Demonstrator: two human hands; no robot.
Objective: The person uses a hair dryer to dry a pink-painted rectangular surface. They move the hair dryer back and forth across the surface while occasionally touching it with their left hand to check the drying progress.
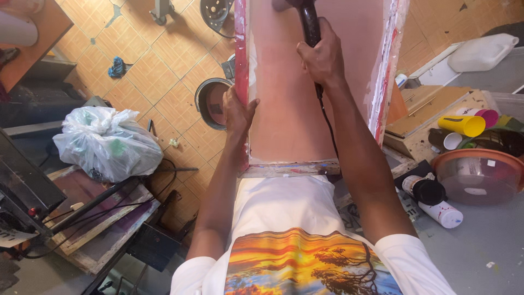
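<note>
While my left hand (236, 112) grips the left rail of the pink screen frame (305, 109) propped against my chest, my right hand (323, 57) clenches the black dryer handle (311, 24); I'd sweep steadily, keeping it off the mesh.

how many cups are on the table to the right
3: a yellow cup lying sideways, a pink cup behind it, a dark cup below. Others may be hidden.

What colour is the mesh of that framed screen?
The mesh of the framed screen is pale pink, clearest in the head view.
</note>
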